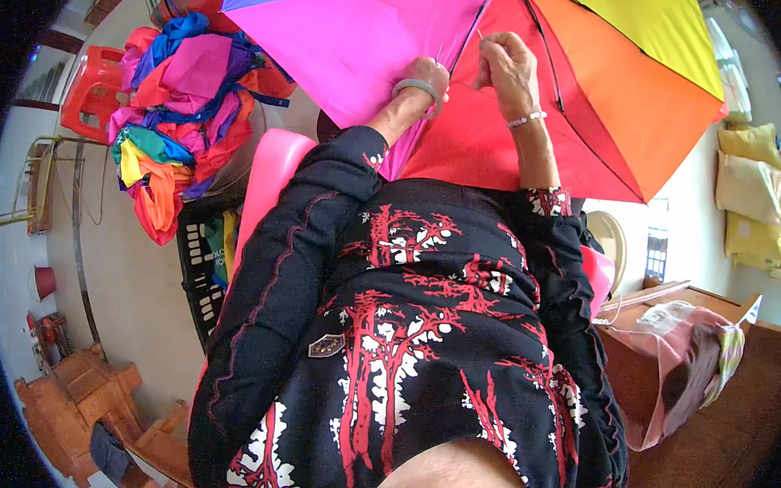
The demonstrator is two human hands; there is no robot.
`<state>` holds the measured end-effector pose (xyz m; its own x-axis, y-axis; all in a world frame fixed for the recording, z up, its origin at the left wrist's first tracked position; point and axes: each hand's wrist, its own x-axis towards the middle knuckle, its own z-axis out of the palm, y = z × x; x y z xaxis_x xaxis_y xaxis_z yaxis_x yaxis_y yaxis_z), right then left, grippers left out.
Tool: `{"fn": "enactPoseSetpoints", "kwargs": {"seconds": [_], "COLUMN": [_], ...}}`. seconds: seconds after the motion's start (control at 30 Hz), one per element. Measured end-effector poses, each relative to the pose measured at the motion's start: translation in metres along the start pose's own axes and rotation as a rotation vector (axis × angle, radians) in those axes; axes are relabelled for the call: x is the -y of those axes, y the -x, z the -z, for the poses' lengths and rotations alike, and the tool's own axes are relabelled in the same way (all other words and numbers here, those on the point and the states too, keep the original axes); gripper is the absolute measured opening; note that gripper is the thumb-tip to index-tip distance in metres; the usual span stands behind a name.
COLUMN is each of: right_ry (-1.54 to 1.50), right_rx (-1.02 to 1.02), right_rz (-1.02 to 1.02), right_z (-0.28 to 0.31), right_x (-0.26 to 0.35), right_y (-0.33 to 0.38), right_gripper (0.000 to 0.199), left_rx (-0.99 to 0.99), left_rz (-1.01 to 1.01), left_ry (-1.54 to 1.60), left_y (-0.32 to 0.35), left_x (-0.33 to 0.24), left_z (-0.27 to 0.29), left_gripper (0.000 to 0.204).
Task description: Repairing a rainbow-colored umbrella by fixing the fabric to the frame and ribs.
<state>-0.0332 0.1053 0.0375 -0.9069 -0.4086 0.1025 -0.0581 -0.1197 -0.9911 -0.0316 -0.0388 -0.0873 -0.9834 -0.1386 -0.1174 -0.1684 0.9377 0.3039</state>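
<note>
We are partway through stitching on the rainbow umbrella canopy [541, 66], which fills the upper middle and upper right of the frame, open across our lap. Our left hand [426, 76] is closed, pinching the pink panel beside a dark rib, and our right hand [504, 63] is closed too, fingertips pinched on what seems to be a needle with a fine thread; it is too small to be sure. How much of the seam is sewn we cannot tell. At upper left a heap of coloured fabric pieces [181, 109] lies unworked, so we judge plenty is left to do.
</note>
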Motion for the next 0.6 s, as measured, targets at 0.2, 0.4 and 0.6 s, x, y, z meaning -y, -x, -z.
{"fn": "enactPoseSetpoints", "kwargs": {"seconds": [0.2,0.4,0.6], "right_ry": [0.052,0.092,0.137], "right_rx": [-0.041,-0.026,-0.030], "right_rz": [-0.009,0.054,0.090], "right_z": [-0.002,0.007,0.007], "right_x": [0.009,0.014,0.023], "right_y": [-0.001,0.003,0.000], "right_gripper": [0.009,0.008,0.008], "left_rx": [0.058,0.081,0.071], "left_rz": [0.016,-0.061,-0.062], "left_ry": [0.020,-0.062,-0.018], "left_y": [-0.006,0.007,-0.002], "left_x": [0.012,-0.009,0.004], "left_z": [-0.004,0.016,0.004], "left_gripper": [0.033,0.032,0.030]}}
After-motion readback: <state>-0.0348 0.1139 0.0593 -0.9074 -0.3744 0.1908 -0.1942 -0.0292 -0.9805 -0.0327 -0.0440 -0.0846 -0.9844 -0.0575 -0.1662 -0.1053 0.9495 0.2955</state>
